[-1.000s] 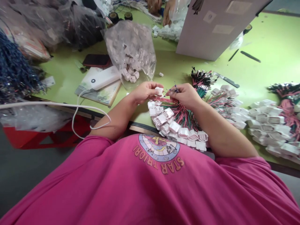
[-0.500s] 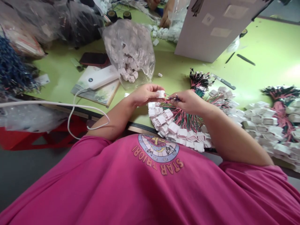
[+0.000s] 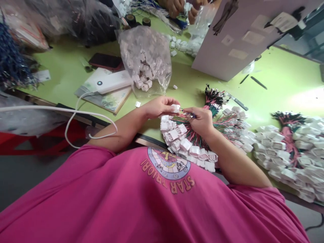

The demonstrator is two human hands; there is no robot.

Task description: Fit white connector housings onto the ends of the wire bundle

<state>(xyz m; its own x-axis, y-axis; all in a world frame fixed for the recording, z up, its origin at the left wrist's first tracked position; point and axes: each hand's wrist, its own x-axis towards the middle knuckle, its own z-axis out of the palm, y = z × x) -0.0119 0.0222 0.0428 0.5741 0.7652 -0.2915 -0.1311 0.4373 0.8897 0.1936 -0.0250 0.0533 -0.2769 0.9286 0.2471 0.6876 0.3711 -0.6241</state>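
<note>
Between thumb and fingers, my left hand (image 3: pixel 160 107) grips a white plastic connector housing (image 3: pixel 175 108). My right hand (image 3: pixel 201 120) is closed on several thin wires with metal terminals (image 3: pixel 189 114), their tips pointing at the housing. Whether a terminal sits inside the housing is too small to tell. Below both hands a bundle of pink, green and black wires (image 3: pixel 198 136) fans out, with white connector housings (image 3: pixel 186 144) along its near side at the table edge. The bundle's black-tipped ends (image 3: pixel 214 96) gather beyond my right hand.
A clear bag of white housings (image 3: pixel 145 60) lies ahead, beside a white power bank (image 3: pixel 113 82) on a notebook (image 3: pixel 108 101). A phone (image 3: pixel 105 61), a grey board (image 3: pixel 217 44), a cutter (image 3: pixel 238 101) and another wire bundle (image 3: pixel 288 135) lie around. A co-worker's hands (image 3: pixel 181 8) are at the back.
My right hand has drawn closer to the housing, bringing the wire tips up to it. The camera view has shifted slightly; my left hand keeps its hold.
</note>
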